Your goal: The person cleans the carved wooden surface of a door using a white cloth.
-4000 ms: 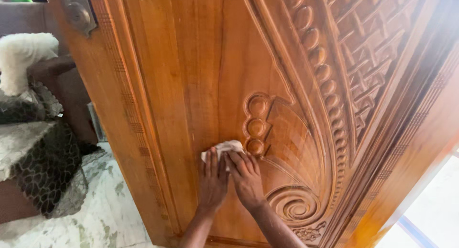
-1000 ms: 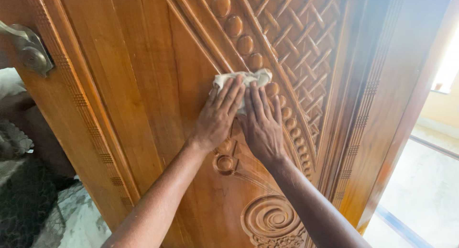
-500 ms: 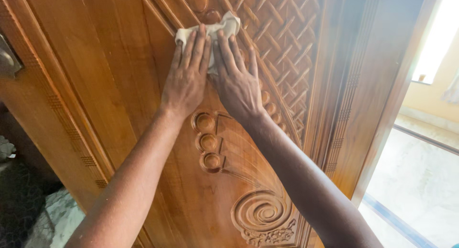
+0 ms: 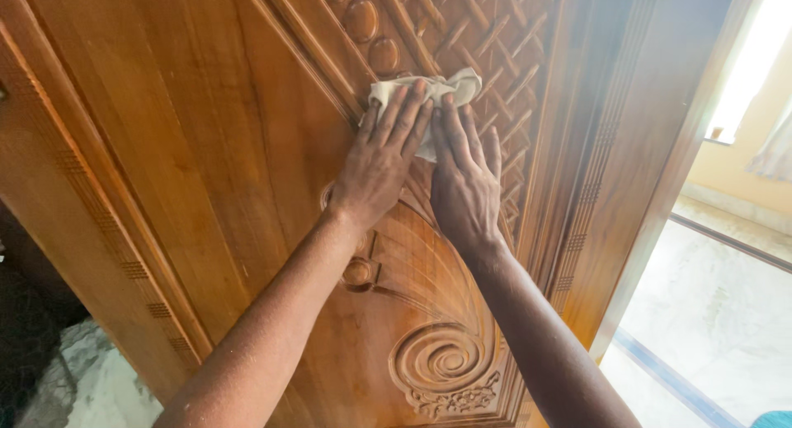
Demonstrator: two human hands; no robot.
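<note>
A bright room with a pale, glossy stone floor (image 4: 718, 312) and a cream wall beyond was seen at the right, past a tall wooden door frame (image 4: 652, 147); a dim, dark corner lay at the lower left. Most of the view was filled by a large carved door of warm brown, varnished wood (image 4: 190, 164), set at a tilt in the head view. Its panel was worked with a woven lattice relief (image 4: 495, 48) at the upper right, a row of oval beads (image 4: 363, 19) along a raised moulding, fluted fan lines lower down, and a spiral scroll (image 4: 441, 362) near the bottom. Against the carving a small, crumpled off-white cloth (image 4: 437, 94) was pressed, at the lower edge of the lattice and just below the beads. It was pinned there by both hands, neither clenched: the left hand (image 4: 379, 164) was laid flat with fingers spread over the cloth's left part, and the right hand (image 4: 462, 180) was laid beside it, fingers straight, over the right part, the two hands nearly touching. As a judgement, the wiping was held to be under way at mid-height of the panel; no clear difference in sheen between areas could be made out, so how much had been wiped could not be told, and the lattice and beads above seemed to remain.
</note>
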